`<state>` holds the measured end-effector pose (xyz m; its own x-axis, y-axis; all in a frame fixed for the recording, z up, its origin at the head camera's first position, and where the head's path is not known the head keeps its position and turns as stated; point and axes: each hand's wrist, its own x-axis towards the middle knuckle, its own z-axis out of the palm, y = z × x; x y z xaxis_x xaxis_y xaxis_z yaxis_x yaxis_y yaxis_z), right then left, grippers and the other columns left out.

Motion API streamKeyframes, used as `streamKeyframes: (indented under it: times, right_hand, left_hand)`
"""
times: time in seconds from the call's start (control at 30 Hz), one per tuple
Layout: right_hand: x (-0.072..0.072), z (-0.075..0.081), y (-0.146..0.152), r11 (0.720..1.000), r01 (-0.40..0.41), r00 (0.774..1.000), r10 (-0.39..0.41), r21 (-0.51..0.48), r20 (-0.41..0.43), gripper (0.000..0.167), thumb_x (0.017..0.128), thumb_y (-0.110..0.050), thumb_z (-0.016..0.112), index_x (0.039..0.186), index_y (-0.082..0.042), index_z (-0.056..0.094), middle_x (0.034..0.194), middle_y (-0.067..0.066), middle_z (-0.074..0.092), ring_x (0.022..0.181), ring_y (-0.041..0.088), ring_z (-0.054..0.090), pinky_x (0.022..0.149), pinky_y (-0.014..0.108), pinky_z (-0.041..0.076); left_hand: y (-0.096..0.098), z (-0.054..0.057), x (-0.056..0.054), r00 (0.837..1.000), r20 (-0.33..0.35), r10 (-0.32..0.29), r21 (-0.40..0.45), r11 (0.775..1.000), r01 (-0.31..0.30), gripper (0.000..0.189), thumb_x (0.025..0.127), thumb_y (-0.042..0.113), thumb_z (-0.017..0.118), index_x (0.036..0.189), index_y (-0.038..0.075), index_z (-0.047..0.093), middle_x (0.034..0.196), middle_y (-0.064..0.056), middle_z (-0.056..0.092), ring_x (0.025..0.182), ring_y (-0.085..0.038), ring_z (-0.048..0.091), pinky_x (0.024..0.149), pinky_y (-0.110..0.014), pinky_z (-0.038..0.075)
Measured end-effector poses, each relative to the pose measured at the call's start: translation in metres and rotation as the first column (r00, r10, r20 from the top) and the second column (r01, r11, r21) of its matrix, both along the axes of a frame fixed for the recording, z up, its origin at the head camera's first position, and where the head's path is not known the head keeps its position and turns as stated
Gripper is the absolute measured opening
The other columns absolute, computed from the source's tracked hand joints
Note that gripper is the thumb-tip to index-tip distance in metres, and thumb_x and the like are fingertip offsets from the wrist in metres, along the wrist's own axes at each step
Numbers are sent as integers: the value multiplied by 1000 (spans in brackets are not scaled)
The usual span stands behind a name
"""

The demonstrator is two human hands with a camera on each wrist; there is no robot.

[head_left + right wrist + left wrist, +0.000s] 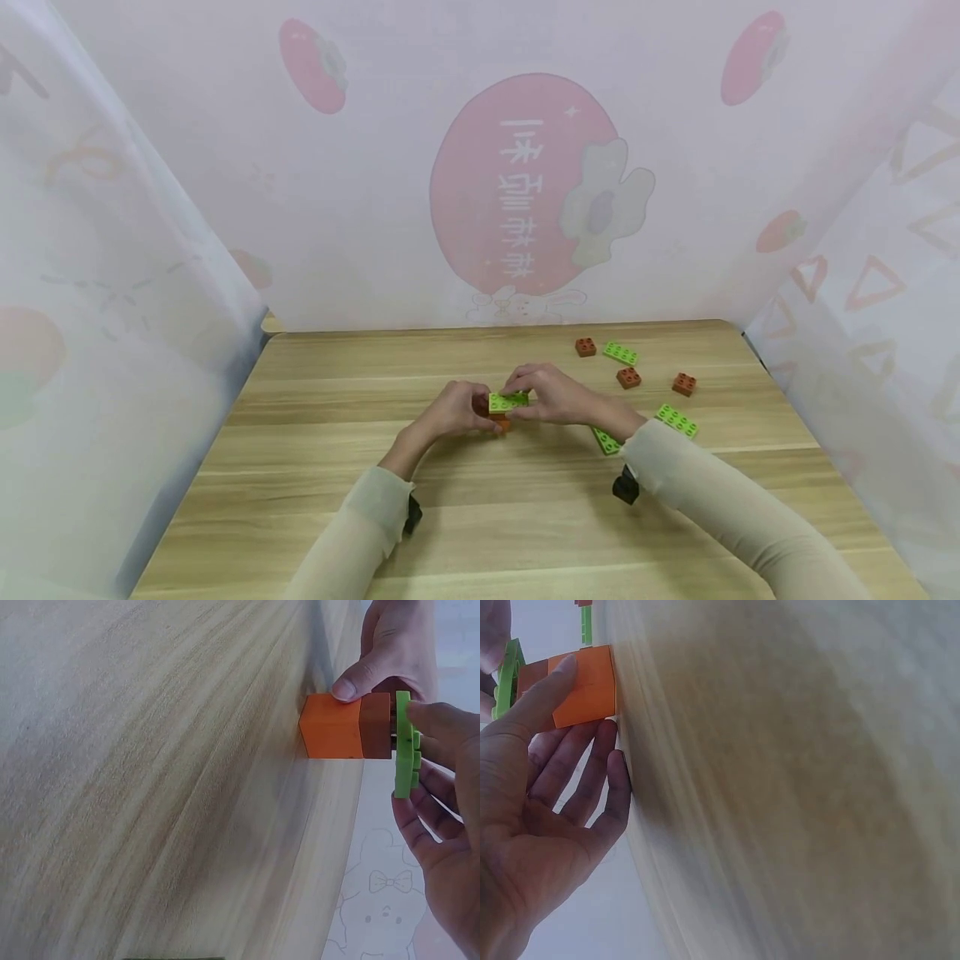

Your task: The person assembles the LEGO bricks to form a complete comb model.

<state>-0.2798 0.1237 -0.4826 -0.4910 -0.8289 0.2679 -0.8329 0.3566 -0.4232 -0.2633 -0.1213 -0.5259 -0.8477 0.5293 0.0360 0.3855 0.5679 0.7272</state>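
Observation:
An orange block point(334, 727) stands on the wooden table, with a brown brick point(375, 726) stacked on it. My left hand point(453, 408) holds this stack at its side, the thumb across the orange face in the left wrist view. A flat lime-green building brick point(403, 754) is at the top of the stack, held by its edges between the thumb and fingers of my right hand point(558, 396). In the right wrist view, a narrow gap with studs shows between green and brown. The green brick overhangs the stack on one side.
To the right lie loose brown bricks point(628, 377) and lime-green bricks point(677, 421), several in all. One green brick point(606, 440) is partly hidden under my right forearm. A printed white curtain point(375, 208) borders the table's back and sides.

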Motion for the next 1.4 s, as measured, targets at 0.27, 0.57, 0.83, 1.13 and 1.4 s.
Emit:
streamKeyframes:
  times: [0.27,0.57,0.83,1.13,1.4]
  right_hand:
    - [2,3,-4,1000,20,1000,-20,-11,1,19,97,-16,80,113,-6,82,108,5,78,99,16,74,88,32,63]
    - [2,6,-3,999,35,999,-35,2,-10,18,95,-15,82,112,-7,82,107,4,78,97,16,74,86,32,63]
    - [2,4,-6,998,60,998,-60,-3,-13,16,92,-16,85,106,-7,83,103,4,79,93,15,75,83,29,63]
    - [1,5,-10,996,87,996,-87,10,3,14,92,-15,86,103,-8,84,99,3,79,88,11,73,76,23,61]
    - [4,8,-14,995,93,995,-91,42,-33,13,91,-13,86,103,-7,84,98,4,78,86,13,72,75,23,60]
  left_hand:
    - [2,0,1,1000,-7,-14,4,1000,14,23,84,18,93,91,13,72,89,5,76,83,-7,70,78,-28,61]
    - [3,-1,0,1000,-6,-10,6,1000,10,24,82,19,94,94,12,74,92,3,78,85,-7,72,80,-26,62]
    - [3,-2,-1,1000,-3,-15,10,1000,15,24,83,19,94,93,13,73,92,3,78,85,-8,73,81,-28,62]
    - [3,-1,-1,1000,-8,-17,4,1000,17,24,83,20,93,95,12,74,92,3,78,85,-7,73,81,-28,62]
    - [2,0,-1,1000,-9,-15,-1,1000,15,24,83,20,94,92,12,73,91,2,79,84,-7,73,79,-26,62]
